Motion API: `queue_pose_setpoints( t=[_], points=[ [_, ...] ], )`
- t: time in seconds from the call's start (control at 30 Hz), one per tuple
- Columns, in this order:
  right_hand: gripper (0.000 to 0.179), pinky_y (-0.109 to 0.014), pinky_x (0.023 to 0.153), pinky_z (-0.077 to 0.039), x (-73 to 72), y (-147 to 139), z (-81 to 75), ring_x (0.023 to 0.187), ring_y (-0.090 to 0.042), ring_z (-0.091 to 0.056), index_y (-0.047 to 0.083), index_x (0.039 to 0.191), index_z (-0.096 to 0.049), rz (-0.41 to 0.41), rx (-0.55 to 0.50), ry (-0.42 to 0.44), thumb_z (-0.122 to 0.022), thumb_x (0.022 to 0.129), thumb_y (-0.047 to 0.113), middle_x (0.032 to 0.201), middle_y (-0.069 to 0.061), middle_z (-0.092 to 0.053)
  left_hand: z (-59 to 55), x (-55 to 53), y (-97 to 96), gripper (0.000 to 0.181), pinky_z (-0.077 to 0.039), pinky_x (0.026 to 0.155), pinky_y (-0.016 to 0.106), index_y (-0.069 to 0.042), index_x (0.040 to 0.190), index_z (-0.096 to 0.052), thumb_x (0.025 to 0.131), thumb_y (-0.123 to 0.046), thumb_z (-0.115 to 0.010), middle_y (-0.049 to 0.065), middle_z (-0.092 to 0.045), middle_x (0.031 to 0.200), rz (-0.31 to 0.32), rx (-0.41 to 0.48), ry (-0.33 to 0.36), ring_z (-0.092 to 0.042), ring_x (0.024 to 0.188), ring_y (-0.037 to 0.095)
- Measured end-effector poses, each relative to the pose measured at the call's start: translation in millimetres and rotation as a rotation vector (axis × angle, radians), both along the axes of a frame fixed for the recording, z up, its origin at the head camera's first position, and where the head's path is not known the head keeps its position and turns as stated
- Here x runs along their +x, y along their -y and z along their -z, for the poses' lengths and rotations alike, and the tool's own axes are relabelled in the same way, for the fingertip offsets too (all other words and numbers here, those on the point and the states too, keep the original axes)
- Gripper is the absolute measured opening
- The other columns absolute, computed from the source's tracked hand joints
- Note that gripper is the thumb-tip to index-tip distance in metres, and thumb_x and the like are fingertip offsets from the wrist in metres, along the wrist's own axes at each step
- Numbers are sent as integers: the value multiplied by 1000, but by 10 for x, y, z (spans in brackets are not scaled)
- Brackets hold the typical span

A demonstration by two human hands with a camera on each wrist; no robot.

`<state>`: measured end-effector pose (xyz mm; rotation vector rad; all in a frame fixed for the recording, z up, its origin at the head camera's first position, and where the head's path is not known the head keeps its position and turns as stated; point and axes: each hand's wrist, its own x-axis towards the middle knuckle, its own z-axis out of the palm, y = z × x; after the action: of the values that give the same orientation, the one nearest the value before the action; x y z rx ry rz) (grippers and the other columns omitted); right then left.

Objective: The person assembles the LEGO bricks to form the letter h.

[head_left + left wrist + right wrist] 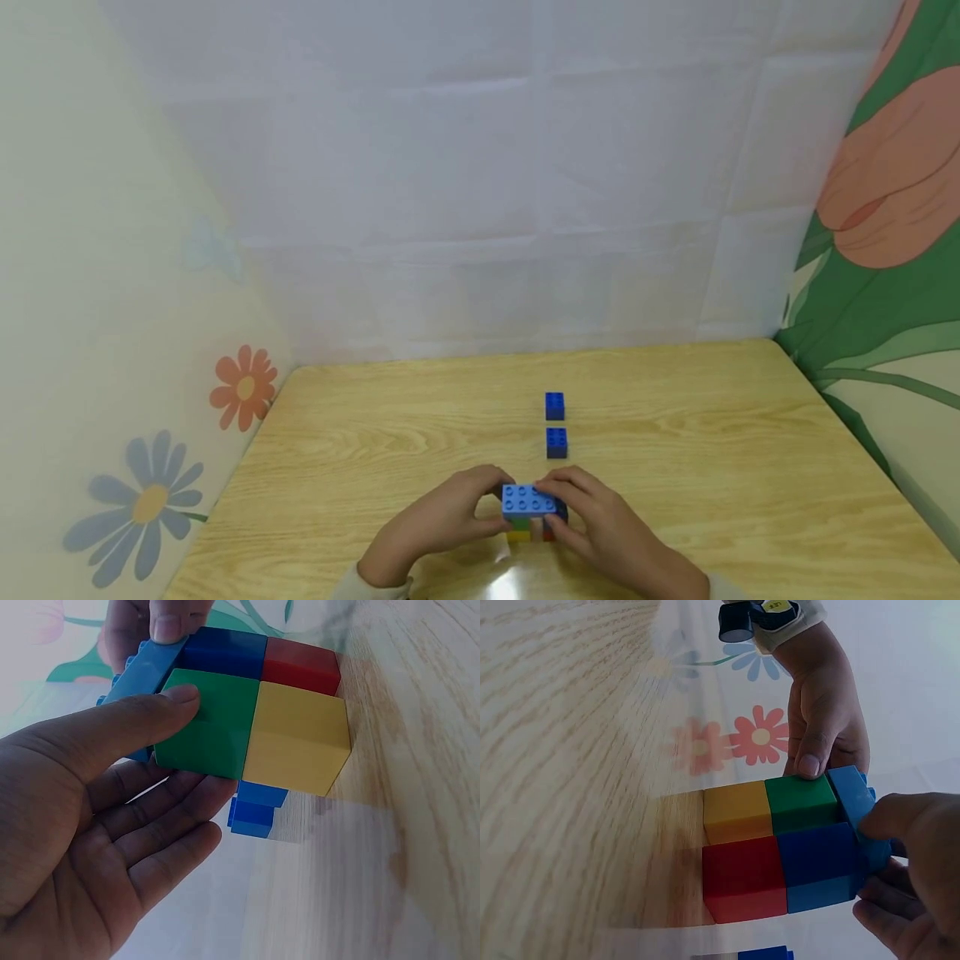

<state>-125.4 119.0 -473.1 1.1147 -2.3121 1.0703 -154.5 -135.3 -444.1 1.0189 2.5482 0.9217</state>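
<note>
Two short stacks of toy building blocks stand side by side on the table: a green block (217, 727) on a yellow block (300, 739), and a dark blue block (817, 855) on a red block (744, 879). Across both tops lies a light blue brick (525, 498) with rows of studs. My left hand (459, 508) holds the green block, its thumb on the near face and fingers round behind. With thumb and fingers, my right hand (603, 525) grips the right end of the light blue brick.
Beyond the stacks, two small dark blue bricks stand in a line, a nearer brick (557, 444) and a farther brick (554, 407). The wooden table (375, 417) meets a white cloth (480, 208) at the back and flower-patterned panels on both sides.
</note>
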Motion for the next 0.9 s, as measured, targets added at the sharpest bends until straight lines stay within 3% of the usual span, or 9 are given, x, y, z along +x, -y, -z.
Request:
queue_pose_setpoints(
  t=[0.4, 0.9],
  points=[
    [38, -23, 87, -53, -23, -18, -22, 107, -12, -61, 15, 125, -64, -27, -8, 79, -73, 88, 11, 123, 7, -56, 0, -3, -4, 31, -53, 88, 28, -16, 116, -61, 89, -28, -73, -13, -62, 108, 17, 9, -36, -59, 101, 4],
    [38, -22, 87, -53, -15, -14, -45, 106, -10, -59, 14, 126, -61, 1, 61, 68, -71, 90, 14, 122, 7, -53, -15, 2, -17, 33, -52, 89, 28, -16, 116, -61, 89, -30, -73, -13, -61, 108, 11, 5, -8, -59, 101, 4]
  ],
)
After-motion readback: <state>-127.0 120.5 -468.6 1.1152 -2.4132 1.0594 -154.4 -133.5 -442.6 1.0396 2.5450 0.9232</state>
